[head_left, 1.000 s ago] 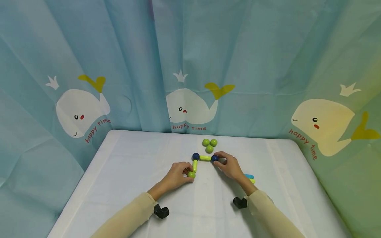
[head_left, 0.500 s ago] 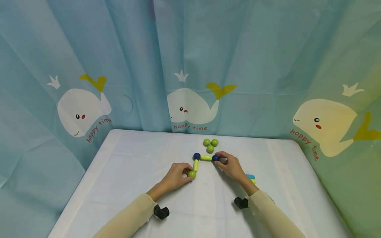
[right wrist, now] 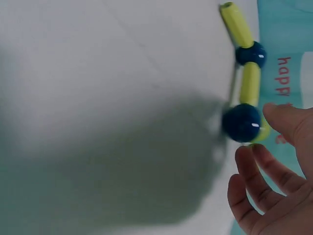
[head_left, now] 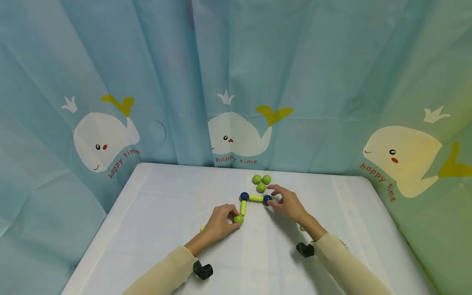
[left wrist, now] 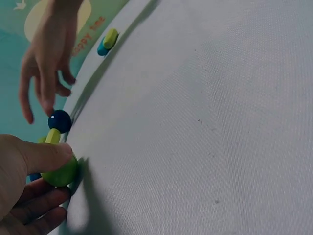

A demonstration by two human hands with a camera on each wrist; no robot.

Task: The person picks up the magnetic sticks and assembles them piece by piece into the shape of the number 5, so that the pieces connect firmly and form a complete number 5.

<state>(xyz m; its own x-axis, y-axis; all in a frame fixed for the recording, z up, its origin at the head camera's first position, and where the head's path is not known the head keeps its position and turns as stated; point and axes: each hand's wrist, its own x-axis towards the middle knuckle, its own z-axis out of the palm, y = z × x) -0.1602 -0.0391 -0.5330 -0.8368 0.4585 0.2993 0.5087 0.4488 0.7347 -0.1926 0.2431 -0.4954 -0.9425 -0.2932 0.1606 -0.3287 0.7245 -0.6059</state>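
My left hand (head_left: pixel 222 221) pinches a green ball (left wrist: pixel 62 174) between thumb and fingers. Above that ball stands a yellow-green rod (head_left: pixel 243 207), leading to a dark blue ball (head_left: pixel 244 196). A second yellow-green rod (right wrist: pixel 251 83) runs right from there to another dark blue ball (right wrist: pixel 241 122). My right hand (head_left: pixel 289 203) is beside this right-hand blue ball, its fingers spread and loosely bent, not gripping it. In the left wrist view the right fingertips hang close to the blue ball (left wrist: pixel 59 121); whether one touches it is unclear.
Several green balls (head_left: pixel 261 187) cluster behind the rods on the white table (head_left: pixel 166 196). A yellow-green rod and a blue rod (left wrist: pixel 101 49) lie together, mostly hidden by the right forearm in the head view. A whale-print curtain (head_left: pixel 317 102) hangs behind the table.
My right fingers have spread away from the blue ball they held. The left hand keeps its hold on the green ball. A yellow-green bit now shows beside the left wrist.
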